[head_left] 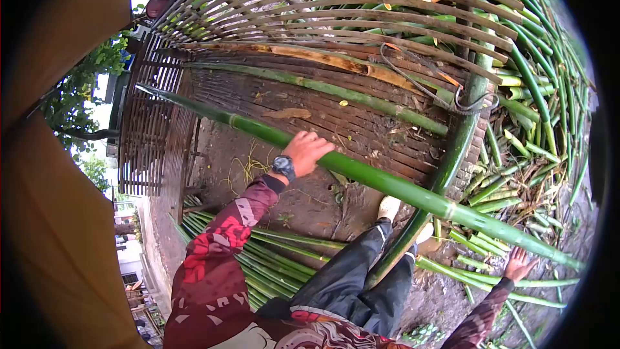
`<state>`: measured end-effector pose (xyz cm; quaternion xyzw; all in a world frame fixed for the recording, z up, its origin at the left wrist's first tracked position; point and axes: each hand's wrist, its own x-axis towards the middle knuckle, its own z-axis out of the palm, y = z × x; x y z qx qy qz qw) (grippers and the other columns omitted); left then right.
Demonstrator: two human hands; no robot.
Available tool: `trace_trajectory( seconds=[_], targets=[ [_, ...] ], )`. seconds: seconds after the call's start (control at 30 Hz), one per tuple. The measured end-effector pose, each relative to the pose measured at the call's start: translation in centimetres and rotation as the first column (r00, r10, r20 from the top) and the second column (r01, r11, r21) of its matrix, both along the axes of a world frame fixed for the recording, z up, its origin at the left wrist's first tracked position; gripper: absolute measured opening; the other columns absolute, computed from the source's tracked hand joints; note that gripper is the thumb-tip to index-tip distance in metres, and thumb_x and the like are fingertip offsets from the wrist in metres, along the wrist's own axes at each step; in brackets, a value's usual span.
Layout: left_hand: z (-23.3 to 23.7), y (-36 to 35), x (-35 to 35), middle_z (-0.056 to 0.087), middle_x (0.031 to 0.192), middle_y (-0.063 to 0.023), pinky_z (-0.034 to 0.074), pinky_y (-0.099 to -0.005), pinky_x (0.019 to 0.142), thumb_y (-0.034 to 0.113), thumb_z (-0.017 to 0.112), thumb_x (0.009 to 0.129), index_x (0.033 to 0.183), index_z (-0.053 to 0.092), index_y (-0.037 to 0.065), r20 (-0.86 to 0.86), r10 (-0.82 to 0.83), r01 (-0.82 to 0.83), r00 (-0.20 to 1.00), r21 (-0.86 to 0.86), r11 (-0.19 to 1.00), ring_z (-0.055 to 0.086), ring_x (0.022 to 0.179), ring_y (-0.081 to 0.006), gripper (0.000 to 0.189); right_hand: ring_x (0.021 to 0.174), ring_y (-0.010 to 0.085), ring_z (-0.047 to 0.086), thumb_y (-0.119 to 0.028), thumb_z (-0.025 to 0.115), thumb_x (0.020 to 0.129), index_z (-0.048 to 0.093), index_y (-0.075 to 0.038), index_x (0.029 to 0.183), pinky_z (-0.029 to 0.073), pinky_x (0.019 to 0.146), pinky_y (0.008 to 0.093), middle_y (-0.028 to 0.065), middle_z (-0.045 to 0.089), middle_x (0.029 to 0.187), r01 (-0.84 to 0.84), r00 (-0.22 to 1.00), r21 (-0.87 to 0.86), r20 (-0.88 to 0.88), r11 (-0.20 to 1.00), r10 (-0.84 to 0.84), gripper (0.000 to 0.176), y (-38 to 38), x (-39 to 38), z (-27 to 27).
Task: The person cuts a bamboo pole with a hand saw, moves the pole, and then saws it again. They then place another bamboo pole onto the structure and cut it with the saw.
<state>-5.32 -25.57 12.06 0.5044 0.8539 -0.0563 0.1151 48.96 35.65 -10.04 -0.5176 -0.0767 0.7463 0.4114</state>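
Note:
A long green bamboo pole (381, 184) slants across the view, from the slatted fence at upper left to the lower right. My left hand (309, 154), with a dark watch at the wrist, grips it near the middle, fingers curled over its top. Lower right, my right hand (520, 265) is open with its fingers spread, just below the pole's thick end and holding nothing. A second bamboo post (462, 136) crosses under the pole, passing down between my legs. A handsaw with a curved metal frame (420, 84) hangs against that post near its upper part.
A curved bamboo slat fence (336, 10) rises at the top, with a slatted platform below it. Cut bamboo pieces (516, 148) lie heaped at right. Thin green poles (271, 262) are stacked beside my legs. Yellow twine (248, 168) lies on the muddy ground.

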Motion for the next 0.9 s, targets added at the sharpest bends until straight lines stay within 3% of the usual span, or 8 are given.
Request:
trace_trajectory(
  seconds=[0.07, 0.1, 0.17, 0.27, 0.43, 0.53, 0.67, 0.9],
  targets=[
    [-1.4, -1.7, -1.4, 0.063, 0.101, -0.0025, 0.043, -0.0451, 0.099, 0.007, 0.076, 0.071, 0.118, 0.064, 0.016, -0.038, 0.011, -0.012, 0.999, -0.015, 1.0, 0.059, 0.108, -0.0267, 0.05, 0.132, 0.0319, 0.052, -0.056, 0.077, 0.09, 0.042, -0.007, 0.153, 0.041, 0.117, 0.0503, 0.0142, 0.047, 0.149, -0.152, 0.986, -0.029, 0.066, 0.988, 0.154, 0.087, 3.6, 0.1, -5.0],
    [-2.1, -2.4, -2.0, 0.063, 0.102, -0.0023, 0.042, -0.0457, 0.1, 0.007, 0.078, 0.069, 0.118, 0.064, 0.015, -0.066, 0.019, -0.021, 0.998, -0.034, 0.999, 0.058, 0.11, -0.0269, 0.052, 0.123, 0.0278, 0.055, -0.053, 0.077, 0.091, 0.054, -0.011, 0.143, 0.046, 0.109, 0.0488, 0.0116, 0.054, 0.14, -0.168, 0.98, -0.167, 0.081, 0.972, 0.183, 0.07, 4.5, -0.1, -7.2],
    [-3.3, -2.6, -2.8, 0.062, 0.104, -0.003, 0.042, -0.0463, 0.101, 0.006, 0.079, 0.066, 0.117, 0.064, 0.015, -0.088, 0.041, -0.042, 0.995, -0.016, 0.999, 0.057, 0.111, -0.0276, 0.054, 0.115, 0.0271, 0.059, -0.049, 0.076, 0.092, 0.061, -0.015, 0.131, 0.049, 0.102, 0.0474, 0.0091, 0.062, 0.127, -0.231, 0.96, -0.143, 0.125, 0.962, 0.249, 0.054, 5.9, 0.0, -11.1],
    [-4.1, -3.2, -4.6, 0.061, 0.107, -0.0046, 0.041, -0.0473, 0.103, 0.004, 0.077, 0.067, 0.115, 0.065, 0.015, -0.097, 0.031, -0.026, 0.995, 0.053, 0.998, 0.056, 0.115, -0.0292, 0.05, 0.105, 0.0279, 0.065, -0.044, 0.076, 0.093, 0.066, -0.014, 0.122, 0.052, 0.095, 0.0464, 0.0077, 0.069, 0.115, -0.343, 0.932, -0.071, 0.101, 0.936, 0.349, 0.043, 5.6, -1.7, -9.2],
    [-6.3, -4.4, -7.9, 0.063, 0.112, -0.0059, 0.041, -0.0501, 0.107, -0.001, 0.071, 0.068, 0.117, 0.066, 0.015, -0.063, 0.155, -0.154, 0.986, 0.013, 0.988, 0.055, 0.118, -0.0312, 0.051, 0.109, 0.0279, 0.066, -0.04, 0.072, 0.097, 0.067, -0.014, 0.121, 0.052, 0.099, 0.0465, 0.0088, 0.07, 0.119, -0.369, 0.928, 0.002, 0.057, 0.929, 0.369, 0.035, 4.7, -2.5, -6.6],
    [-8.1, -5.9, -10.6, 0.064, 0.116, -0.008, 0.037, -0.0537, 0.114, -0.007, 0.066, 0.068, 0.116, 0.066, 0.014, -0.122, 0.219, -0.198, 0.968, 0.166, 0.966, 0.055, 0.12, -0.0341, 0.052, 0.099, 0.0241, 0.067, -0.037, 0.074, 0.097, 0.067, -0.013, 0.115, 0.054, 0.091, 0.0393, 0.0054, 0.071, 0.11, -0.395, 0.917, 0.028, 0.079, 0.918, 0.392, 0.031, 2.2, -5.7, -4.2],
    [-9.7, -7.3, -13.4, 0.064, 0.115, -0.0066, 0.033, -0.056, 0.118, -0.008, 0.069, 0.068, 0.115, 0.064, 0.013, -0.152, 0.3, -0.282, 0.942, 0.13, 0.951, 0.054, 0.122, -0.0346, 0.052, 0.111, 0.0284, 0.065, -0.034, 0.073, 0.098, 0.065, -0.011, 0.124, 0.052, 0.1, 0.0453, 0.0099, 0.068, 0.121, -0.359, 0.932, 0.05, 0.065, 0.932, 0.356, 0.035, -0.9, -8.3, -2.9],
    [-12.3, -7.4, -16.3, 0.05, 0.134, -0.0071, 0.03, -0.0766, 0.115, -0.004, 0.075, 0.075, 0.126, 0.058, 0.021, -0.205, 0.573, -0.587, 0.794, -0.01, 0.809, 0.031, 0.148, -0.0423, 0.06, 0.109, 0.0229, 0.065, -0.034, 0.072, 0.1, 0.062, -0.005, 0.128, 0.052, 0.1, 0.0387, 0.0103, 0.068, 0.121, -0.362, 0.93, 0.119, 0.12, 0.924, 0.349, 0.041, -4.6, -13.5, 0.4]
  ],
)
